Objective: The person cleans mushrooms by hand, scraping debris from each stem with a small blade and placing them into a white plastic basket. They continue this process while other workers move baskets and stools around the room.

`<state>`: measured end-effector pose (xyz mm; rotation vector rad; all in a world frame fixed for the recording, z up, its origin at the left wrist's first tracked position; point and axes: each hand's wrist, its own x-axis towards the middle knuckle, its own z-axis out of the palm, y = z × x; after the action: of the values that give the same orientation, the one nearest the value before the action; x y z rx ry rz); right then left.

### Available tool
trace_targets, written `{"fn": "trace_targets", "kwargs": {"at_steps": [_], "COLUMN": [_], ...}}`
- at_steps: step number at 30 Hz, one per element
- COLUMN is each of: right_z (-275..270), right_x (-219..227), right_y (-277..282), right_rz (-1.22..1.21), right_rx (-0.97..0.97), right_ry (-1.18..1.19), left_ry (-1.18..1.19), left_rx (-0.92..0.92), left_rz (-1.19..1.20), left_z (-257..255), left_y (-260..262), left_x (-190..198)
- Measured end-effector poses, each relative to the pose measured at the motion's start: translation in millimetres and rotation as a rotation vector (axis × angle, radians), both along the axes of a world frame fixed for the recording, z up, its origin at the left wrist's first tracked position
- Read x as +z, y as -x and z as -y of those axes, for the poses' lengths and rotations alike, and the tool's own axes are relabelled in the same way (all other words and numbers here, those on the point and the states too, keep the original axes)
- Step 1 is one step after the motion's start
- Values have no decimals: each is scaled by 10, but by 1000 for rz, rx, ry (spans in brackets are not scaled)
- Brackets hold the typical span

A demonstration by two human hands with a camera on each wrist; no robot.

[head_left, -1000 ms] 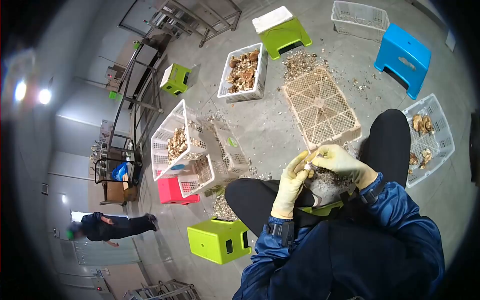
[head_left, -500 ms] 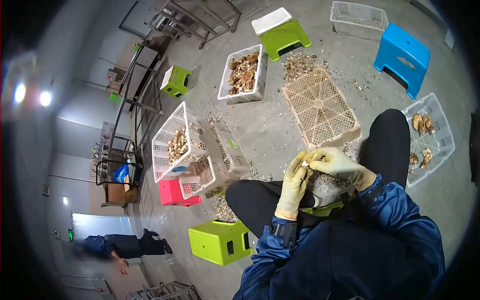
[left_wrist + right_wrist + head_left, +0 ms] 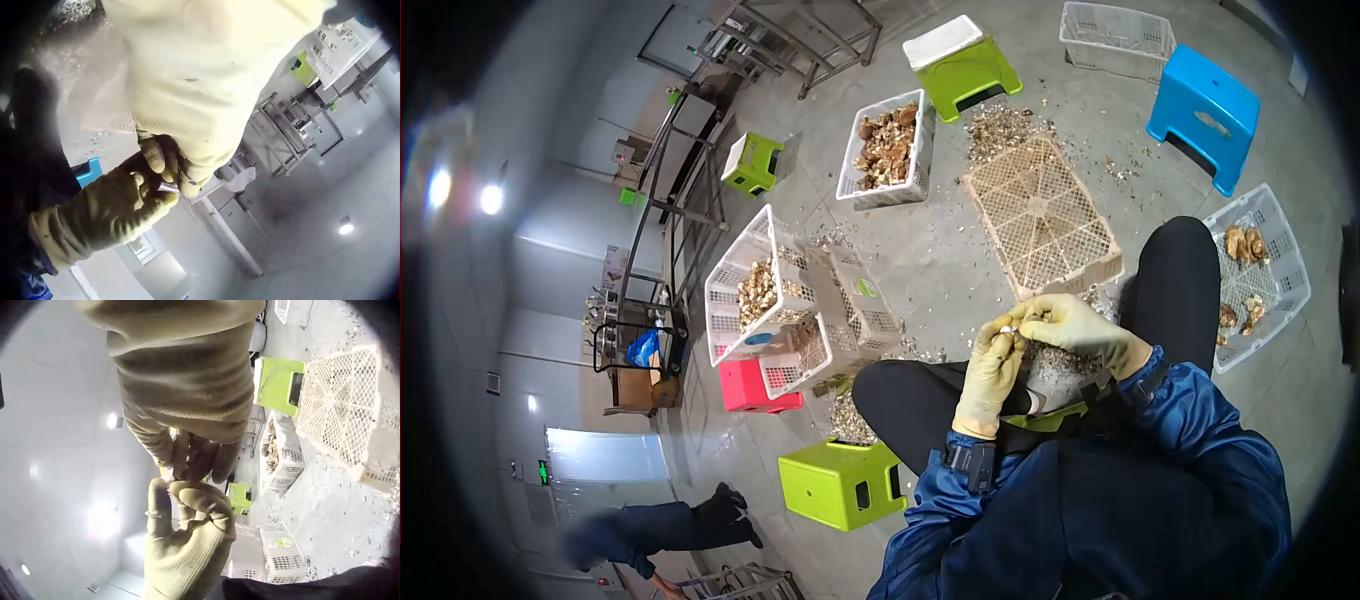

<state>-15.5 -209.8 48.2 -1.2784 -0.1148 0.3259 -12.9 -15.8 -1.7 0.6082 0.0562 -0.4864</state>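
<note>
In the head view both hands wear pale yellow gloves and meet above the person's lap. My left hand [image 3: 985,385] pinches a small whitish mushroom piece [image 3: 1007,330] between thumb and fingers. Against it, my right hand [image 3: 1090,332] works with curled fingers. A thin grey blade [image 3: 167,187] shows between the right thumb and fingers in the left wrist view; its handle is hidden in the glove. The right wrist view shows the fingertips of both hands touching. Dark and pale scraps [image 3: 1055,362] lie below the hands, between the legs.
An upturned beige crate [image 3: 1040,205] stands ahead, with scraps around it. White crates of mushrooms stand at the right [image 3: 1270,300], ahead [image 3: 922,175] and at the left [image 3: 718,320]. Stools in green [image 3: 835,485], blue [image 3: 1210,110] and red [image 3: 750,388] surround the person. Another person [image 3: 650,530] is at far left.
The two hands stay together over the lap, with small finger movements; the right hand has come slightly closer over the left fingertips. The other person has moved downward in the head view, bending forward.
</note>
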Motion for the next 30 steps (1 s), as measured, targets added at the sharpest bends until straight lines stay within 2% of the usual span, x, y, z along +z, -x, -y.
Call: {"fn": "trace_targets", "kwargs": {"at_steps": [2, 7, 11, 15, 18, 20, 26, 29, 30], "right_z": [-5, -11, -4, -31, -13, -1, 4, 15, 1], "right_x": [10, -66, -11, -136, -163, -113, -49, -18, -91], "right_y": [14, -36, -3, -15, -32, -36, -16, -12, -11], "right_rz": [92, -80, 23, -98, -102, -86, -79, -37, 8], "right_rx": [16, 8, 38, -54, -61, -59, -47, -13, -21], "right_ry": [30, -28, -9, -48, -67, -49, -1, 25, 33], "left_ry": [-2, -24, -82, -104, -86, -105, -108, -196, -269], "left_rx": [-12, -54, -17, -49, -54, -35, -31, 7, 1], "left_rz": [48, 32, 54, 53, 17, 5, -7, 23, 106], "left_z": [-8, -43, -36, -47, -24, 34, 10, 42, 32], "left_y": [-3, 28, 18, 29, 16, 23, 16, 28, 29], "left_x": [-20, -15, -46, -24, 10, 193, 183, 220, 197]}}
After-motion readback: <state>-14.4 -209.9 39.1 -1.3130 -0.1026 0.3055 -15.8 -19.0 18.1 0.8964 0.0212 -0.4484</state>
